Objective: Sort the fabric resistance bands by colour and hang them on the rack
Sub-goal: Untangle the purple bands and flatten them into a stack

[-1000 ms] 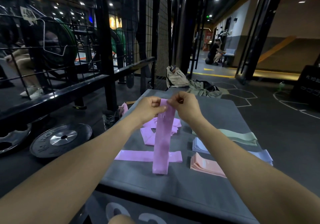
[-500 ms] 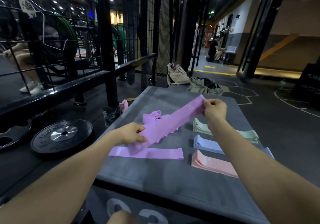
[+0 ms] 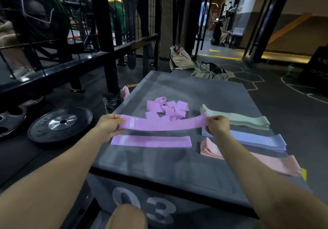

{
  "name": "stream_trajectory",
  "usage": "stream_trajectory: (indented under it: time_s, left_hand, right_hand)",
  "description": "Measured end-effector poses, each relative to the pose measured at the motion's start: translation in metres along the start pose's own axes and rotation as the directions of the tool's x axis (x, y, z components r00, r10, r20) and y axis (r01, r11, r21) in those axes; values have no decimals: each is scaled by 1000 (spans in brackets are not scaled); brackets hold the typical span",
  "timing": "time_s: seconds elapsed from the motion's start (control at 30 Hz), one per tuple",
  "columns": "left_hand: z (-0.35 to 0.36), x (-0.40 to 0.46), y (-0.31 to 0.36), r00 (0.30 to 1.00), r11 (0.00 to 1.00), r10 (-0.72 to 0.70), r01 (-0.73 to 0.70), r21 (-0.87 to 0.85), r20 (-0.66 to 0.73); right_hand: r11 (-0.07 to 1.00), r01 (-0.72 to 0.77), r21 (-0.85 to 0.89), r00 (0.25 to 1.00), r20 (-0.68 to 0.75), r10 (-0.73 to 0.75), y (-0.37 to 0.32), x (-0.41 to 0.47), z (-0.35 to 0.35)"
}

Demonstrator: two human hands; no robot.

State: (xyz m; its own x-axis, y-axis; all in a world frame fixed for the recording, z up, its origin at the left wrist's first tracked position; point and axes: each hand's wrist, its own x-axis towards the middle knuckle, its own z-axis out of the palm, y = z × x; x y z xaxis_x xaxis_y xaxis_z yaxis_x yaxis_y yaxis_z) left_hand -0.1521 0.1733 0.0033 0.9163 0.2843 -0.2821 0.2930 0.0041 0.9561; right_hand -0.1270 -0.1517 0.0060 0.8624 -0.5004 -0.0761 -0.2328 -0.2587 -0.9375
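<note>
A purple band [image 3: 163,124] is stretched flat between my hands, just above the grey padded box [image 3: 177,161]. My left hand [image 3: 111,126] pinches its left end and my right hand [image 3: 217,125] pinches its right end. Right below it a second purple band [image 3: 150,141] lies flat on the box. A loose heap of purple bands [image 3: 168,109] sits behind. To the right lie sorted stacks: pale green [image 3: 237,118], lilac-blue [image 3: 255,140] and pink [image 3: 266,161], partly hidden by my right forearm.
A black metal rack with rails [image 3: 106,51] stands to the left, with weight plates [image 3: 60,125] on the floor beside it. A pink band [image 3: 125,91] hangs off the box's left edge. Bags and clothing [image 3: 195,65] lie beyond the box. A person [image 3: 219,31] sits far back.
The purple band hung upright from both hands, then went diagonal, and is now held level over the flat purple band. My left hand dropped and moved left, my right hand moved right.
</note>
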Motion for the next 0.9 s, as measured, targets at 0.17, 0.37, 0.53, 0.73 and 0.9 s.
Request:
stream_trajectory:
  time_s: [0.17,0.37,0.53,0.73,0.9]
  left_hand:
    - [-16,25,-32,988,992,2,18,127,-152]
    - [-25,41,-55,970,946,63,17,322,-236]
    - [-17,35,-60,957,894,135,-5,449,-258]
    - [-19,37,-66,952,881,182,-47,470,-246]
    - [-20,39,-67,950,872,191,-49,487,-247]
  right_hand:
    - [954,53,-295,998,42,-42,23,-17,30]
    - [893,123,-433,992,60,-108,46,-23,56]
    - [818,151,-555,989,81,-127,53,-26,65]
    - [758,170,-630,985,84,-151,62,-24,70]
    - [772,174,-611,982,52,-180,67,-27,75]
